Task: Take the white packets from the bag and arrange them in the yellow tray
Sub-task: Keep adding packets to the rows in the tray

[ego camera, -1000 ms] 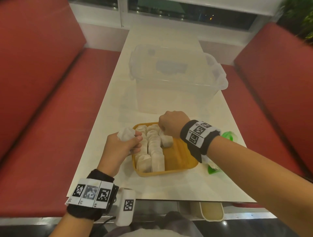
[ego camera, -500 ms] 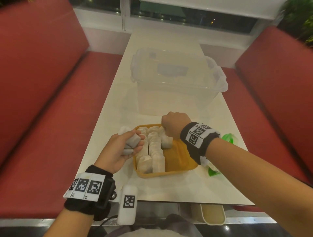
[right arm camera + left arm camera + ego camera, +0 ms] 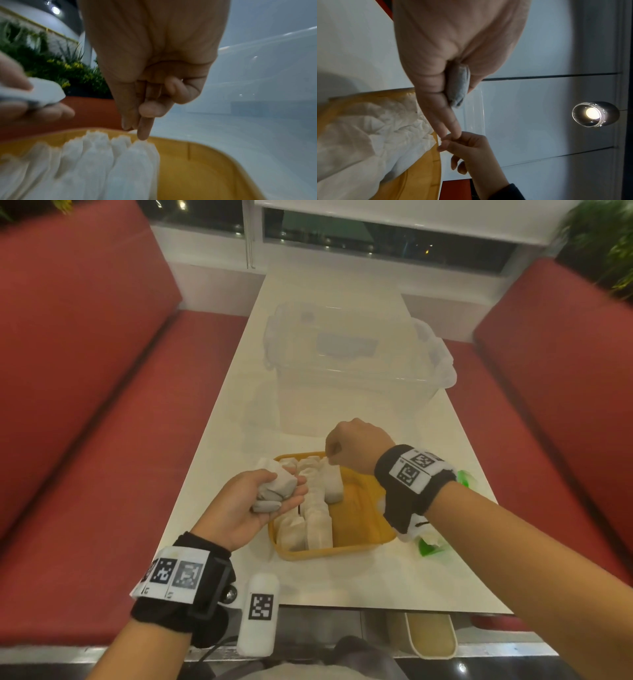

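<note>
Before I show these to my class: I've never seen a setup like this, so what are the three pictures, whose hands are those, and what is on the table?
No machine here: a person wears three cameras. The head view looks down over both arms; the other two sit on the wrists, inside the black bands with square markers, and look along the fingers.

On the white table stands a yellow tray with white packets standing upright in rows along its left side; its right part is bare. Behind it is a clear plastic box. Something green lies right of the tray, mostly hidden.

The left hand holds a few loose packets beside the tray. The right hand, fingers curled, hovers over the tray's far end, its fingertips at the packet tops; nothing shows in its grip.
</note>
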Motion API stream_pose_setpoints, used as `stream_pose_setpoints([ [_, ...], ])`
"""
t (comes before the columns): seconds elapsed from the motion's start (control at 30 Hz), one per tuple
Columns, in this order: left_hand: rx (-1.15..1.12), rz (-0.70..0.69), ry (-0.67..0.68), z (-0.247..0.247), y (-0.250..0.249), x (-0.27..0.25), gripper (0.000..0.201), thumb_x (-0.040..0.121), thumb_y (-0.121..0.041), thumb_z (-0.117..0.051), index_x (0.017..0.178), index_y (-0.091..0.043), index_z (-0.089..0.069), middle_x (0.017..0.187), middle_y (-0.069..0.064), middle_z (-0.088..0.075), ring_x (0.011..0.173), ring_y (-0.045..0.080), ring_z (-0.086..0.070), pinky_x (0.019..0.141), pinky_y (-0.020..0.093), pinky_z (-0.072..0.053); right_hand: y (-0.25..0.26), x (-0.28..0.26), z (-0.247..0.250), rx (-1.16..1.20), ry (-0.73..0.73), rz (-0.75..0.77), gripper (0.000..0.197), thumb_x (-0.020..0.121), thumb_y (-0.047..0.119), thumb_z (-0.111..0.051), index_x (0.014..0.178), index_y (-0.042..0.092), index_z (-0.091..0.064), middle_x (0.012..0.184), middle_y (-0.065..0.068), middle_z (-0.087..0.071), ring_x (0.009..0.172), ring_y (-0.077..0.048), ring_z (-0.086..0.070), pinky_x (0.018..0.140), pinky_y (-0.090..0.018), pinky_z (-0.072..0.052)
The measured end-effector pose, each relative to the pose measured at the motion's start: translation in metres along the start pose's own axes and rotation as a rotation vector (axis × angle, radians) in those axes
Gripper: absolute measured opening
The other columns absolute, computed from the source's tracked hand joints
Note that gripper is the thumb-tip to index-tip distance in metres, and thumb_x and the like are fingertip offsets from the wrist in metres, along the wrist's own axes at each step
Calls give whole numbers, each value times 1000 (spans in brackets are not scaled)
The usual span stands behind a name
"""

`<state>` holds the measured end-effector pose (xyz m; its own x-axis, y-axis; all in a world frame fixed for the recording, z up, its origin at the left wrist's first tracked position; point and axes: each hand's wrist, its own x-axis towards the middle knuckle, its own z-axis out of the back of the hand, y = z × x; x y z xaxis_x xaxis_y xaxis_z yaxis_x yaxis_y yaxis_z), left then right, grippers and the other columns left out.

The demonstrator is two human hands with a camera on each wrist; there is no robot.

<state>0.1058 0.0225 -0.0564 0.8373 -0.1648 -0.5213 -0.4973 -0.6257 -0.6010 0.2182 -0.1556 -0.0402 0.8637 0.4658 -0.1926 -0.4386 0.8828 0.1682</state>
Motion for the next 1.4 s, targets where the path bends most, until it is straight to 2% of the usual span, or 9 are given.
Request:
stream_pose_setpoints([
  [0.17, 165, -37, 114, -8, 2, -3, 29, 100, -6, -42, 121, 5, -58, 116, 22, -67, 107, 31, -67, 81, 31, -59, 4, -23, 24, 491, -145, 26, 15, 91, 19, -62, 92, 9, -73, 83, -4, -72, 55, -5, -56, 52, -12, -44],
  [0.27, 293, -70, 136, -16, 4, -6, 23, 96, -6, -51, 116, 1, -61, 113, 16, -70, 104, 27, -69, 74, 27, -60, 21, -42, 30, 729, -115, 85, 14, 88, 20, -67, 96, 10, -73, 88, -6, -71, 60, -10, -57, 46, -9, -40],
  [0.5, 283, -86, 123, -24, 5, -6, 20, 96, -4, -50, 112, 3, -61, 107, 18, -71, 98, 27, -71, 68, 25, -59, 27, -50, 21, 637, -166, 128, 6, 79, 7, -73, 80, 13, -72, 73, 7, -64, 54, 5, -53, 52, -9, -41],
  [0.7, 172, -101, 170, -22, 4, -10, 27, 100, -12, -45, 117, 4, -58, 112, 22, -69, 102, 33, -68, 76, 28, -60, 17, -57, 31, 646, -215, 96, 7, 85, 5, -67, 88, 10, -71, 80, -1, -65, 62, -9, -60, 50, -23, -54],
  [0.87, 200, -140, 123, -14, 5, -10, 27, 98, -11, -47, 119, 3, -59, 111, 21, -70, 104, 27, -68, 85, 28, -57, 11, -65, 42, 346, -392, 35, 15, 88, 6, -60, 93, 9, -74, 88, -2, -70, 75, -13, -60, 71, -30, -56],
  [0.97, 155, -160, 104, -13, 7, -10, 28, 100, -12, -45, 119, 2, -59, 113, 21, -69, 106, 28, -68, 87, 30, -56, 16, -77, 56, 275, -340, 82, 16, 87, 6, -60, 92, 11, -74, 89, -2, -71, 79, -16, -63, 75, -29, -56],
  [1.13, 60, -143, 121, -23, 12, -13, 36, 101, -21, -44, 122, 4, -57, 122, 23, -64, 109, 32, -65, 83, 33, -59, 39, -86, 66, 673, -142, 125, 5, 86, 5, -67, 89, 2, -68, 73, -8, -71, 61, -13, -68, 52, -22, -55],
  [1.27, -36, -79, 209, -34, 10, -24, 46, 97, -38, -46, 120, -1, -60, 117, 19, -68, 101, 31, -69, 65, 27, -60, 41, -73, 51, 752, -208, 18, 6, 84, 4, -69, 85, -1, -67, 70, -14, -70, 58, -19, -70, 56, -22, -57],
  [1.4, 137, -166, 179, -31, 13, -24, 33, 89, -15, -60, 117, 2, -62, 117, 20, -67, 104, 28, -68, 71, 20, -58, 38, -69, 43, 850, -204, -21, 9, 82, 4, -71, 84, -4, -67, 73, -15, -69, 65, -23, -71, 62, -26, -59],
])
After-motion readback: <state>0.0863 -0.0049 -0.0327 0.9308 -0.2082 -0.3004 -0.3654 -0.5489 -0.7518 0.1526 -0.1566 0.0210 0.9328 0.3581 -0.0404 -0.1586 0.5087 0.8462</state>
